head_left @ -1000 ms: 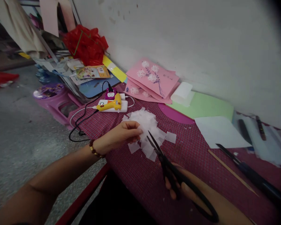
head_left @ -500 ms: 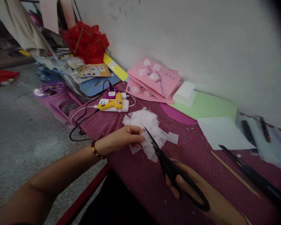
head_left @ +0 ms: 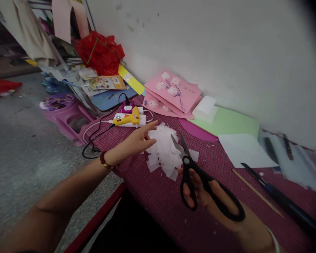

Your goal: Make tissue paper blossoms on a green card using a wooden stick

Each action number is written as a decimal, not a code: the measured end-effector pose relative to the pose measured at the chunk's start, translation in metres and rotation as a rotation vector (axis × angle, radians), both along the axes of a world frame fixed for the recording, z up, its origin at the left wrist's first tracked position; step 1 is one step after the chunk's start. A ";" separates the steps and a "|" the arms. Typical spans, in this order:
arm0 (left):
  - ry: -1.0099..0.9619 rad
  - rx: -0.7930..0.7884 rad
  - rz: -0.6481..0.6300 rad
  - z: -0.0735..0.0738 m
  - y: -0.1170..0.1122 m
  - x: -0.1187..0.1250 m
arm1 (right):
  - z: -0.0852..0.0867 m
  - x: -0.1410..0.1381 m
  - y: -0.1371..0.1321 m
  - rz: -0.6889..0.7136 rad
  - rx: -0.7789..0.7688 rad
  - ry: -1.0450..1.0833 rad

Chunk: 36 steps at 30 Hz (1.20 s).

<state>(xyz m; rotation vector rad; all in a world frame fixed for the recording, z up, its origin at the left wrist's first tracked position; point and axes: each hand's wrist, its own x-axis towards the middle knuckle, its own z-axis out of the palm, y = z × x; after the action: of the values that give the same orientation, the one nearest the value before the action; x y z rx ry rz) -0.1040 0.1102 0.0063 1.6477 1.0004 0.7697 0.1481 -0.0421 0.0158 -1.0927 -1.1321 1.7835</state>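
Now, on the left hand [head_left: 135,143], thumb and index finger stand apart, no longer pinching paper. Right hand [head_left: 206,198] grips scissors [head_left: 186,160], blades newly spread; cutting appears paused. White paper squares [head_left: 164,151] lie heaped beside the left fingertips, on checked tablecloth [head_left: 158,191].

The tabletop [head_left: 158,196] is covered in maroon with a fine check — redder toward the back, darker toward the near right. A loose heap of white paper squares [head_left: 164,146] lies on it, a few spread flat around the edges. Near the left end rests a white power strip [head_left: 118,117]. Along the wall are overlapping pink cards [head_left: 158,84], then a round-edged magenta sheet [head_left: 196,130], partly under a green sheet [head_left: 234,117], with a white sheet [head_left: 246,151] at the green one's near edge. Farther right lie a thin wooden stick [head_left: 258,193] and, beside it, a long dark-handled tool [head_left: 287,202] — with small pale scraps [head_left: 215,232] scattered nearer.
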 end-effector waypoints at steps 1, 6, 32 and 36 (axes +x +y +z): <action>0.007 0.043 0.009 0.001 0.000 0.001 | -0.004 0.000 -0.001 -0.001 -0.014 0.045; -0.284 -0.305 -0.206 0.005 -0.007 0.020 | -0.022 -0.005 -0.001 0.041 -0.061 0.242; 0.549 0.908 -0.173 -0.082 -0.133 -0.002 | -0.066 0.075 -0.037 -0.561 0.439 -0.945; 0.550 0.824 -0.112 -0.087 -0.139 -0.001 | -0.068 0.075 -0.034 -0.463 0.440 -1.175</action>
<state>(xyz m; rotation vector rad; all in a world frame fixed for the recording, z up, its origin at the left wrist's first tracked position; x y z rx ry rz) -0.1055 -0.0288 -0.0802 2.7092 1.0015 0.7065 0.2227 -0.0764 -0.0519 -1.9560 -1.6018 0.3842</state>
